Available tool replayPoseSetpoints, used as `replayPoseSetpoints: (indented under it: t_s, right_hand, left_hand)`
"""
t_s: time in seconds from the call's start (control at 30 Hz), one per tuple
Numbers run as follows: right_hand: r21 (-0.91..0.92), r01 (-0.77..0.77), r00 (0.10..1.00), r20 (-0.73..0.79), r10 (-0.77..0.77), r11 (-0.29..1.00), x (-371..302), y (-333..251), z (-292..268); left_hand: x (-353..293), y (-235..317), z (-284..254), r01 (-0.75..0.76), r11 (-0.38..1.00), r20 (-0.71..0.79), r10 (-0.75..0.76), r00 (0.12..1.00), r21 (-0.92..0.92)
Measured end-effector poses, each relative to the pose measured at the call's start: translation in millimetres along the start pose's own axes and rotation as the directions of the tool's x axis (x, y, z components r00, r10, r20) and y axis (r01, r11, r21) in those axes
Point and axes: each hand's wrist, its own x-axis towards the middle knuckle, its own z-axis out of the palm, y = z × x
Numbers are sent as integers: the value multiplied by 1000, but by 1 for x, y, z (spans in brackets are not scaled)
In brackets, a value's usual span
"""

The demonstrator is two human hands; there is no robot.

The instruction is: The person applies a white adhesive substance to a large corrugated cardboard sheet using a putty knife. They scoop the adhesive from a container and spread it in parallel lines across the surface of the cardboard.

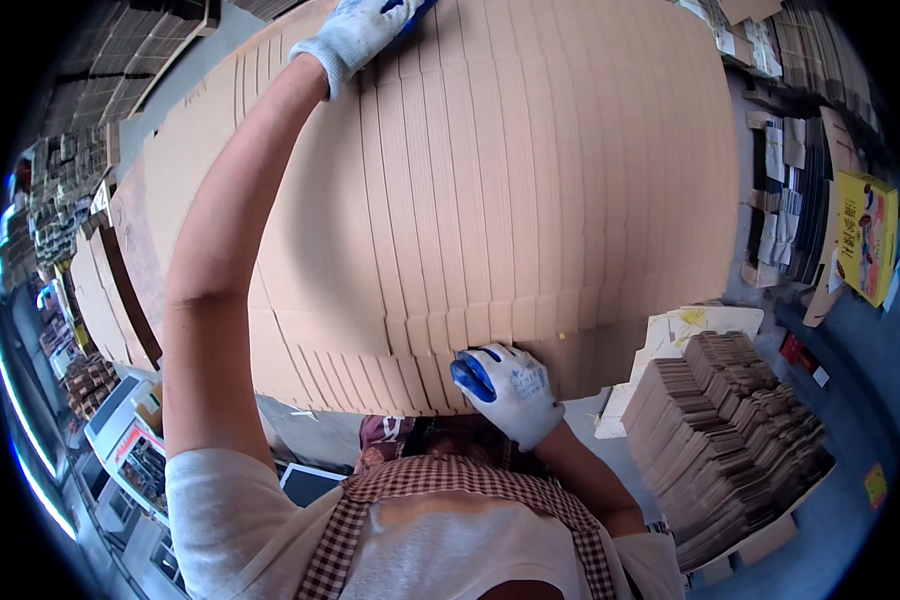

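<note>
A broad row of overlapping brown cardboard sheets (470,190) fans out in front of me, with creased flaps along the near side. My left hand (370,30), in a white glove with blue coating, reaches across to their far side. Its fingers are mostly cut off by the upper edge of the view, so their grip is hidden. At the near edge, close to my body, my right hand (510,392) wears a matching glove. Its fingers bend over the flaps and the blue thumb lies to the left, closed on the cardboard.
A pallet (745,540) at the lower right bears stacked folded cardboard (710,440). Beyond it stand a yellow printed box (867,238) and bundles of dark sheets (808,200). More cardboard stacks (120,60) line the far left; a white machine (130,440) is at the lower left.
</note>
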Motion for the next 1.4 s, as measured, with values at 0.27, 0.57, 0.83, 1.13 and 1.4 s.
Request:
replayPoseSetpoints:
  t_s: [0.27, 0.57, 0.83, 1.13, 1.4]
  right_hand:
    - [117, -105, 994, 22, 103, 988, 0, -4, 2]
    - [-427, 90, 878, -392, -274, 900, 33, -5, -31]
    - [-551, 57, 933, -268, -241, 833, 36, -11, -28]
    - [-621, 19, 955, -220, -198, 784, 41, -10, -22]
    - [-607, 16, 956, -223, -189, 795, 40, -9, -23]
  left_hand:
    - [-12, 24, -15, -106, 989, -47, 112, 993, 106]
    - [-154, 121, -18, -466, 885, 266, 445, 855, 19]
    - [-170, 121, 3, -352, 934, 317, 353, 880, -64]
    - [-174, 119, 1, -318, 946, 326, 319, 890, -58]
    - [-173, 117, 0, -323, 945, 334, 320, 887, -48]
